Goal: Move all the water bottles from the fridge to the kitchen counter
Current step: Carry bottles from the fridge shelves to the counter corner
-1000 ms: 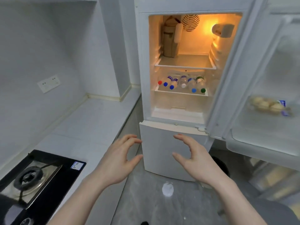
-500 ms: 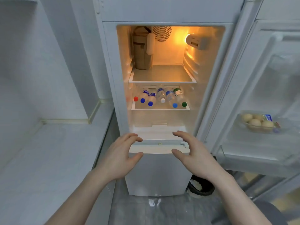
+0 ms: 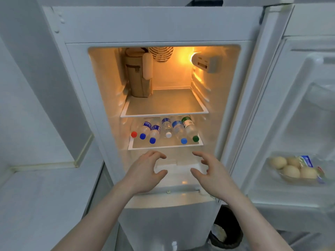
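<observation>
Six water bottles (image 3: 165, 130) lie on the lower shelf (image 3: 165, 146) at frame centre, long axes front to back, caps toward the viewer. Left hand (image 3: 145, 171) and right hand (image 3: 212, 173) hover just below, fingers curved apart, holding nothing. Neither is clearly nearer

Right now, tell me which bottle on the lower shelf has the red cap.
The red-capped bottle lies at the far left end of the row; its neighbours carry blue caps, then white, blue and green.
</observation>
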Demonstrator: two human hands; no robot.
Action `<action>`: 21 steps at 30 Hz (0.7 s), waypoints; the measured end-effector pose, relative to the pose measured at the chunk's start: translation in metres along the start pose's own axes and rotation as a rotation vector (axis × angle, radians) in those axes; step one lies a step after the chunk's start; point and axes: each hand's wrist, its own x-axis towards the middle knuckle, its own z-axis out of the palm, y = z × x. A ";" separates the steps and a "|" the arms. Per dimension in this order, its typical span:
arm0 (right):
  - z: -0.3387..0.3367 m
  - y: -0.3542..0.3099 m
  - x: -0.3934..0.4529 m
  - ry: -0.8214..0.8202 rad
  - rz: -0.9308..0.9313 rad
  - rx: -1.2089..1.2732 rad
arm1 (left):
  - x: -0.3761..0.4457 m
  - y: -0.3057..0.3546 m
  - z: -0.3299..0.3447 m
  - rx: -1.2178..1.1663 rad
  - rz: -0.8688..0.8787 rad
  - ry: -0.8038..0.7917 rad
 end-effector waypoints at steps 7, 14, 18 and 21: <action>-0.001 0.026 0.082 -0.022 0.017 -0.005 | 0.097 0.003 0.028 -0.002 -0.089 -0.131; 0.003 0.043 0.123 -0.063 0.067 -0.078 | 0.181 -0.007 0.069 -0.033 -0.167 -0.293; 0.002 0.052 0.136 -0.045 0.091 -0.106 | 0.217 -0.009 0.084 0.029 -0.181 -0.371; 0.000 0.057 0.147 -0.031 0.105 -0.109 | 0.233 -0.010 0.091 0.024 -0.180 -0.398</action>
